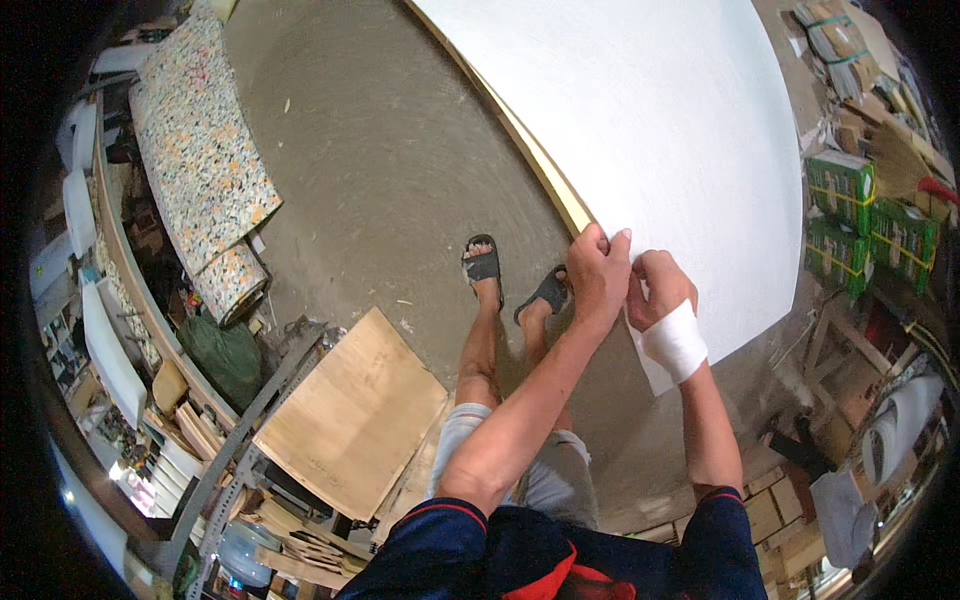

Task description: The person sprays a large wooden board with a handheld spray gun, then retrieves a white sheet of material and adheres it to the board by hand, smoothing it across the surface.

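Note:
A large white sheet [680, 110] spreads over the right half of the view. Along its left edge, a pale yellow layer [565, 195] shows beneath the white one. My left hand [600, 265] pinches that edge near the sheet's near corner, thumb and fingers pressed together. Close beside it, my right hand [660, 285] has its fingers curled in on the same edge. A white wrap [677, 343] goes around my right wrist. The corner of the sheet hangs below the right hand. What lies between the fingertips is partly hidden.
My sandalled feet [483, 262] stand on the grey floor [340, 150]. A speckled foam slab [205, 150] lies at the left. Nearer, a plywood panel [350, 410] sits by a metal frame [225, 455]. Strapped green boxes [840, 190] and wood scraps are piled at the right.

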{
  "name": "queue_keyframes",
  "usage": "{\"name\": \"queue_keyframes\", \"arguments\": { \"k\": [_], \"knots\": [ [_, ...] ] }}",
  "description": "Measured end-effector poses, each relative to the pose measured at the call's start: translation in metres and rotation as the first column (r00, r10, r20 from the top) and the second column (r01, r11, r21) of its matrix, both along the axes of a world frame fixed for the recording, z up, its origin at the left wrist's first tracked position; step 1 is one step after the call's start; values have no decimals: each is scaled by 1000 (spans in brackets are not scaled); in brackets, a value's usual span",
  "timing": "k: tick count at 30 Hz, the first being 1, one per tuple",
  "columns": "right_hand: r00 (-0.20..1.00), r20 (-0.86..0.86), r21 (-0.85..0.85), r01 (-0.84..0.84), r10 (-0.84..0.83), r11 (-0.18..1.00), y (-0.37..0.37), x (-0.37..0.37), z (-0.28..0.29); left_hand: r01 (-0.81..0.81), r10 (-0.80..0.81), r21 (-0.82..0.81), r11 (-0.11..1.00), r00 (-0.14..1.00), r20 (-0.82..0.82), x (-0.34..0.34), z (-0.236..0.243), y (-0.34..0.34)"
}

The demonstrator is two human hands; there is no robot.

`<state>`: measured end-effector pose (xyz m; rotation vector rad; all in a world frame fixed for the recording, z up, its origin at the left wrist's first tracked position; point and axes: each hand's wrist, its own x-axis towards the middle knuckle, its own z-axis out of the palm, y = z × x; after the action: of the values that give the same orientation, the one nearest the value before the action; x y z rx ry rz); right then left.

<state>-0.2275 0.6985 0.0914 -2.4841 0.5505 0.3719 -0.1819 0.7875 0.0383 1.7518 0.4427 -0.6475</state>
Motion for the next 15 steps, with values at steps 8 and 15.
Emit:
{"name": "queue_keyframes", "arguments": {
  "k": [8, 15],
  "knots": [
    [955, 271, 62, 110, -123, 992, -59, -17, -5, -143, 111, -412, 900, 989, -102, -5, 6, 5],
    [943, 331, -188, 88, -22, 978, -66, -51, -29, -326, 165, -498, 804, 926, -339, -10, 20, 21]
  ]
}}
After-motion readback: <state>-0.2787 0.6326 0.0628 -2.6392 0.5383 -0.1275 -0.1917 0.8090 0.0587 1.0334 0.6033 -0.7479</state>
